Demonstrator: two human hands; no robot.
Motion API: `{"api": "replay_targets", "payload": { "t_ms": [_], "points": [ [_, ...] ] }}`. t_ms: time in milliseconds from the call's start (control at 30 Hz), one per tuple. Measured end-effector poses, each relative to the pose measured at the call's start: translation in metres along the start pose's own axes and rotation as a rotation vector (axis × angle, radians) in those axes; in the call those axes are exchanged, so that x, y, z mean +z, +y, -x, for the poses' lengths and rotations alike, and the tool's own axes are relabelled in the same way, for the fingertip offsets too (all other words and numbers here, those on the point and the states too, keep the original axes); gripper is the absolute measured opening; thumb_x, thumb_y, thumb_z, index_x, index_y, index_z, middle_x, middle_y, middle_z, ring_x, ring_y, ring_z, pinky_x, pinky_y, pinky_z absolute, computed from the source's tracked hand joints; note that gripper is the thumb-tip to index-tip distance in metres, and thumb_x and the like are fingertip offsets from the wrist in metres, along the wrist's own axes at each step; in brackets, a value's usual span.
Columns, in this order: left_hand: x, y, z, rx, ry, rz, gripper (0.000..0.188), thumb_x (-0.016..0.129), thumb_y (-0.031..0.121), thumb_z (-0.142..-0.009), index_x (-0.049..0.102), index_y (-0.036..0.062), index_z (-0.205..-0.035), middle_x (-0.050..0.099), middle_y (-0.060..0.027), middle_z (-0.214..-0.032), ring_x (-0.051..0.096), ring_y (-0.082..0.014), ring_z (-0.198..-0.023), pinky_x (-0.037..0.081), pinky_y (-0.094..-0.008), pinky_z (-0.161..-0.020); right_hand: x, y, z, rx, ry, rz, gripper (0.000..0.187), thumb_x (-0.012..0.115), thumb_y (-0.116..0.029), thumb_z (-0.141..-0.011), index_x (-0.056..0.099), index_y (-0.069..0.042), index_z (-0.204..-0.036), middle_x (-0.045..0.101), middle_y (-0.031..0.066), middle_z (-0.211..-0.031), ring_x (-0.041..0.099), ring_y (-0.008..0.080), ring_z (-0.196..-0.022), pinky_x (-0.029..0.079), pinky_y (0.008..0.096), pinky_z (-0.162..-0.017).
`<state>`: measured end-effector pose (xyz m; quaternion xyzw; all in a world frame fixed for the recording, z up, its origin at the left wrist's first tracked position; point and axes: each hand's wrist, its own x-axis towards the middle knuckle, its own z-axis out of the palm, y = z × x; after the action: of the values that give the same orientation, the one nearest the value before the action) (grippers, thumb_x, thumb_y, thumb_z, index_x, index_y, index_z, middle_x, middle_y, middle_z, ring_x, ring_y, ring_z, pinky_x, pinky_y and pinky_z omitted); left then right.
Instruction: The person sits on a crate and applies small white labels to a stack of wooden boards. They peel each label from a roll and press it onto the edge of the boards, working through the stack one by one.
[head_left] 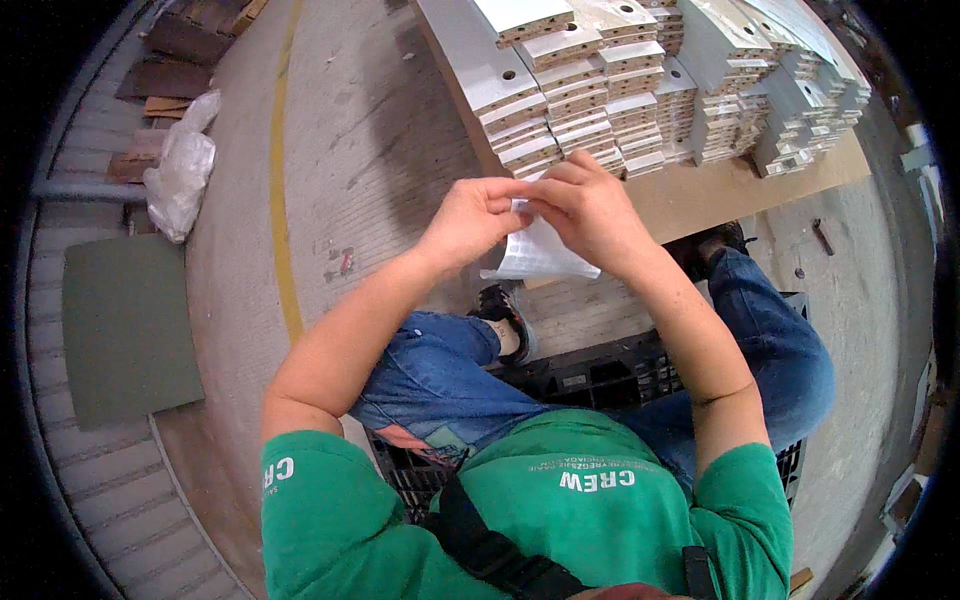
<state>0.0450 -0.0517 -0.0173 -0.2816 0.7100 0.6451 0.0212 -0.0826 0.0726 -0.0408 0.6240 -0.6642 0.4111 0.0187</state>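
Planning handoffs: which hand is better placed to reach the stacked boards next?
Likely the right hand: it appears closer to the stacked boards than the left hand. Both seem to hold the white sheet, though.

A see-through, crumply plastic bag [182, 165] sits at 10 o'clock, next to brown bits of wood [188, 40], and a flat green board [130, 330] is at 9 o'clock. A yellow line [280, 150] bends down the gray floor [238, 260] from 11 o'clock to 9. At 3 o'clock, a small dark stick-shaped thing [823, 237] lies near a tiny round thing [799, 273].
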Motion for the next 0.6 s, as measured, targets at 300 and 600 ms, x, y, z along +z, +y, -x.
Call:
{"api": "replay_targets", "payload": {
  "t_ms": [300,600],
  "points": [
    [0.004,-0.01,-0.004,-0.153,-0.033,-0.043,0.03,0.058,-0.001,-0.081,0.059,0.0008,-0.11,0.065,-0.0026,-0.094,0.059,-0.0089,-0.083,0.045,-0.0222,-0.07,0.013,0.002,0.014,-0.039,-0.097,0.064,0.019,0.061,-0.008,-0.066,0.063,-0.008,-0.085,0.061,0.0082,-0.076,0.059,0.027,-0.078,0.05,0.0368,-0.068],
    [0.002,-0.009,-0.006,-0.235,-0.039,0.253,0.032,0.052,0.0,-0.08,0.061,0.0005,-0.11,0.063,-0.003,-0.093,0.056,-0.0088,-0.08,0.044,-0.0236,-0.067,0.022,-0.005,0.02,-0.141,-0.05,0.233,0.018,0.065,-0.013,-0.062,0.056,-0.004,-0.075,0.057,0.0084,-0.078,0.055,0.0254,-0.078,0.051,0.0343,-0.066]
  ]
}}
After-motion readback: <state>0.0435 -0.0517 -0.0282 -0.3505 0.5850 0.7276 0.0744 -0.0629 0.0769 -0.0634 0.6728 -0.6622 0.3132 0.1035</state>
